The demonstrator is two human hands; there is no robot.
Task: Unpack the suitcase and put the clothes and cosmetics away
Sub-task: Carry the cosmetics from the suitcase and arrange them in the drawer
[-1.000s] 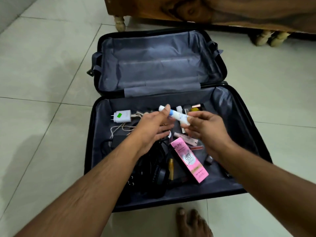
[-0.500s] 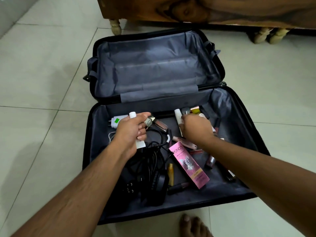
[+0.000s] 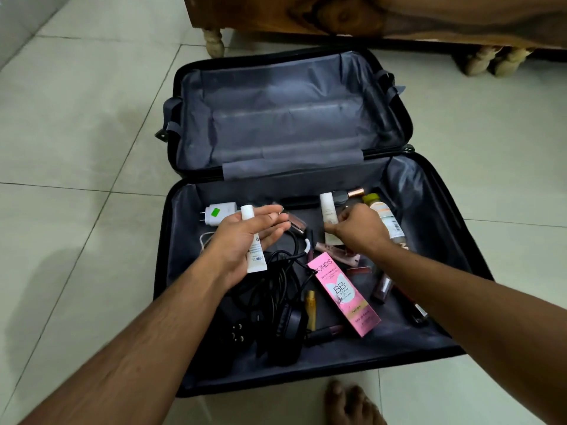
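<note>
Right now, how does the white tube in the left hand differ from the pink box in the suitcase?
The white tube is held in the left hand; the pink box lies free on the suitcase lining. The tube is white, rounded and capped; the box is pink, flat-sided and looks longer. Both carry printed text.

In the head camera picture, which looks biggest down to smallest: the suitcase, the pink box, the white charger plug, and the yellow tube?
1. suitcase
2. pink box
3 and 4. white charger plug and yellow tube: too alike to rank. The plug is wider, the tube longer and thinner, and the tube lies nearer the camera.
</note>
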